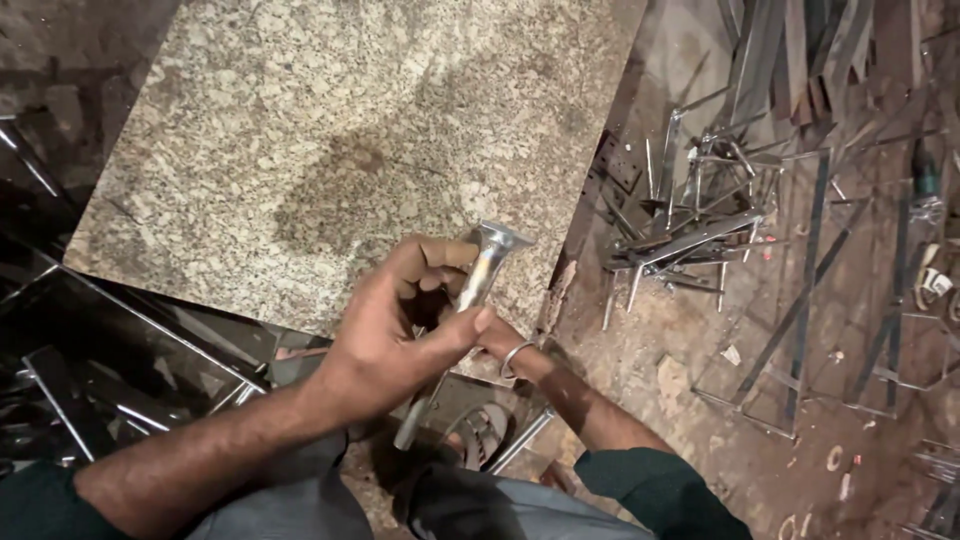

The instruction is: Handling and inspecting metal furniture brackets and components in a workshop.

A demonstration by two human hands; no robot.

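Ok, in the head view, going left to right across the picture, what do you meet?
Dark metal frame pieces → left hand gripping a shiny metal tube over the granite slab → right hand, largely hidden → pile of bent metal strips → long flat bars on the dirt floor.

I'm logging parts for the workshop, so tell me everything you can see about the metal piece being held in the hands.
The metal piece is a slim, silvery, shiny rod or tube, likely steel, with a small flat plate at its upper end. It is held tilted, plate end up and to the right, lower end down towards the person's lap. The left hand wraps around its middle, thumb pressed along it; the right hand, wearing a metal bangle, touches it from behind and is mostly hidden. It hangs above the near edge of a speckled granite slab.
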